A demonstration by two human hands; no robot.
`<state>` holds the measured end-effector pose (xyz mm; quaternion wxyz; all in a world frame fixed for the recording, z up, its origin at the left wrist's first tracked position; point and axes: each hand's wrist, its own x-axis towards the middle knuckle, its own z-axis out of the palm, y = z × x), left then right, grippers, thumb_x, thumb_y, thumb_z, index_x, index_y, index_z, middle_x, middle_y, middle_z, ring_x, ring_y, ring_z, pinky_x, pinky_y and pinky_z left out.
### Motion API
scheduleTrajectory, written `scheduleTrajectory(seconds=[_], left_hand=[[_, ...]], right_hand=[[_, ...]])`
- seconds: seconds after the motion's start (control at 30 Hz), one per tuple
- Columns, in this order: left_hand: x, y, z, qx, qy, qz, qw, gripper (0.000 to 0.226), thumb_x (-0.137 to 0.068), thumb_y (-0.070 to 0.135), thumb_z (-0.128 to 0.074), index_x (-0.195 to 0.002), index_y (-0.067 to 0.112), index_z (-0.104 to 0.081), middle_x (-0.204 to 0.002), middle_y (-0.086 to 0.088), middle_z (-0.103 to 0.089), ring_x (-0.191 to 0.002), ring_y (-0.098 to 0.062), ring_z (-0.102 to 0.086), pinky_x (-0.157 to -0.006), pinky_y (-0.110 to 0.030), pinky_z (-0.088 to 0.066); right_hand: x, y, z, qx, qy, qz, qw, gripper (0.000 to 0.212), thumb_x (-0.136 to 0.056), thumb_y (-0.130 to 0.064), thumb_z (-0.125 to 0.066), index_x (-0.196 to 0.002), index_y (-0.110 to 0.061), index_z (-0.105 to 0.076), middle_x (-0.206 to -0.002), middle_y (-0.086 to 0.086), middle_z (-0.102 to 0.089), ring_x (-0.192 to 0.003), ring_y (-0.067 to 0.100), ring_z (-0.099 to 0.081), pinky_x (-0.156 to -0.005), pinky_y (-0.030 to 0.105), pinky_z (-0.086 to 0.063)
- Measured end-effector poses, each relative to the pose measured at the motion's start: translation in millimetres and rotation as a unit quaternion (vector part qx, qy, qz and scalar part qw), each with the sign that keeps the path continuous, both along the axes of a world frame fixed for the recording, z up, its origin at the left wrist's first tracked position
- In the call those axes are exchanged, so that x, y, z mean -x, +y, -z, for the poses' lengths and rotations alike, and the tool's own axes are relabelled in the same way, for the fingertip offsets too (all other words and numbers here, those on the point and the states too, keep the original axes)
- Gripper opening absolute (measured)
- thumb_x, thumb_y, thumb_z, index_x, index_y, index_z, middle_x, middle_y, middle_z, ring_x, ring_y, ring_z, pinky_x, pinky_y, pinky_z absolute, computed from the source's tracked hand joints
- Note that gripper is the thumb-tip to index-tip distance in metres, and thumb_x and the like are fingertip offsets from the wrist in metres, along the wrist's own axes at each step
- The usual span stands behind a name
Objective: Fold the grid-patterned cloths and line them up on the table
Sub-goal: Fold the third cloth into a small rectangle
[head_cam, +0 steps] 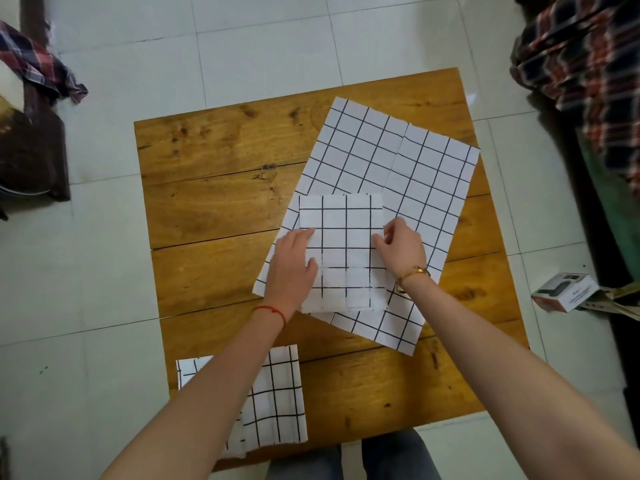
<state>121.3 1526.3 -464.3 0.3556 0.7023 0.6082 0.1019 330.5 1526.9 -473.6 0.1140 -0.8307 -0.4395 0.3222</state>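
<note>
A pale tiled floor (263,50) is seen around a wooden table (221,188), with plaid fabric (581,57) heaped at the far right and a small box (564,292) lying on the floor to the right. On the table's right half an unfolded grid cloth (426,174) is spread flat and skewed. On top of it, toward its near left, a folded grid cloth (341,237) is laid, with its edges roughly squared. A second folded cloth (277,396) is placed at the near left edge of the table, partly hidden under the forearm. The left hand (292,265) is laid flat, fingers spread, on the folded cloth's left edge; the right hand (401,245) is pressed to its right edge, fingers curled, seemingly pinching the border, though the contact is not fully shown. The fabric is judged thin, light and limp, likely to slide and unfold if lifted by one corner; it is best taken by both side edges through all layers.
</note>
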Motion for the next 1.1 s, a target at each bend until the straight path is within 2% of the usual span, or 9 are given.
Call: scheduleTrajectory(seconds=[0.13, 0.2, 0.33, 0.43, 0.53, 0.7, 0.83, 0.93, 1.1], left_hand=[[10, 21, 4, -0.009, 0.08, 0.059, 0.995, 0.066, -0.089, 0.012, -0.059, -0.148, 0.013, -0.031, -0.15, -0.003, -0.034, -0.14, -0.02, -0.024, -0.117, -0.036, -0.026], [10, 33, 7, -0.011, 0.135, 0.094, 0.986, 0.075, -0.089, 0.018, -0.062, -0.152, 0.014, -0.021, -0.156, -0.002, -0.024, -0.144, -0.023, -0.017, -0.118, -0.042, -0.024], [6, 50, 14, -0.01, 0.225, 0.144, 0.964, 0.088, -0.089, 0.03, -0.064, -0.154, 0.015, -0.007, -0.161, -0.001, -0.009, -0.147, -0.028, -0.008, -0.117, -0.048, -0.024], [2, 57, 20, 0.005, 0.247, 0.147, 0.958, 0.091, -0.089, 0.034, -0.064, -0.154, 0.017, -0.002, -0.162, 0.002, -0.002, -0.148, -0.028, -0.002, -0.118, -0.05, -0.019], [0, 59, 25, 0.013, 0.26, 0.147, 0.954, 0.092, -0.089, 0.037, -0.063, -0.154, 0.018, -0.001, -0.162, 0.003, 0.001, -0.149, -0.028, 0.0, -0.118, -0.051, -0.019], [1, 56, 27, 0.01, 0.274, 0.159, 0.948, 0.089, -0.092, 0.042, -0.057, -0.154, 0.018, 0.003, -0.162, 0.003, 0.006, -0.149, -0.028, 0.002, -0.118, -0.053, -0.017], [3, 58, 27, 0.02, 0.276, 0.169, 0.946, 0.089, -0.093, 0.043, -0.053, -0.154, 0.02, 0.006, -0.162, 0.004, 0.011, -0.148, -0.028, 0.006, -0.118, -0.055, -0.014], [4, 59, 28, 0.026, 0.274, 0.173, 0.946, 0.088, -0.094, 0.044, -0.052, -0.154, 0.02, 0.008, -0.161, 0.005, 0.013, -0.148, -0.028, 0.008, -0.118, -0.056, -0.013], [5, 57, 28, 0.011, 0.282, 0.18, 0.942, 0.086, -0.094, 0.045, -0.05, -0.154, 0.019, 0.007, -0.162, 0.003, 0.011, -0.148, -0.029, 0.007, -0.117, -0.057, -0.013]], right_hand=[[11, 13, -4, -0.113, -0.162, -0.133, 0.971, 0.023, -0.085, -0.023, -0.055, -0.102, -0.008, -0.052, -0.096, 0.008, -0.054, -0.087, 0.025, -0.051, -0.074, 0.038, -0.046], [24, 24, -5, -0.147, -0.191, -0.231, 0.943, 0.032, -0.086, -0.022, -0.05, -0.114, -0.007, -0.053, -0.108, 0.01, -0.056, -0.099, 0.029, -0.051, -0.079, 0.04, -0.046], [54, 41, 1, -0.094, -0.186, -0.393, 0.896, 0.054, -0.09, -0.028, -0.044, -0.14, -0.009, -0.039, -0.143, 0.008, -0.043, -0.135, 0.035, -0.034, -0.108, 0.051, -0.032], [68, 47, 6, -0.026, -0.205, -0.448, 0.87, 0.063, -0.093, -0.032, -0.044, -0.149, -0.011, -0.023, -0.155, 0.004, -0.025, -0.144, 0.033, -0.015, -0.116, 0.053, -0.016], [71, 48, 14, -0.002, -0.226, -0.459, 0.859, 0.066, -0.096, -0.034, -0.04, -0.152, -0.012, -0.012, -0.159, 0.001, -0.014, -0.146, 0.031, -0.004, -0.117, 0.054, -0.008], [53, 44, 19, 0.007, -0.257, -0.468, 0.845, 0.063, -0.098, -0.037, -0.033, -0.151, -0.012, -0.012, -0.159, 0.001, -0.013, -0.146, 0.03, -0.006, -0.115, 0.057, -0.011], [12, 33, 20, 0.032, -0.267, -0.4, 0.876, 0.059, -0.099, -0.037, -0.027, -0.15, -0.01, -0.017, -0.158, 0.002, -0.019, -0.146, 0.032, -0.011, -0.114, 0.059, -0.014], [-22, 22, 18, 0.05, -0.276, -0.339, 0.898, 0.059, -0.098, -0.039, -0.018, -0.151, -0.011, -0.017, -0.158, 0.002, -0.02, -0.146, 0.032, -0.01, -0.115, 0.058, -0.01], [-19, 29, 3, 0.005, -0.253, -0.345, 0.904, 0.06, -0.097, -0.039, -0.018, -0.15, -0.011, -0.019, -0.158, 0.003, -0.018, -0.146, 0.032, -0.01, -0.116, 0.057, -0.008]])
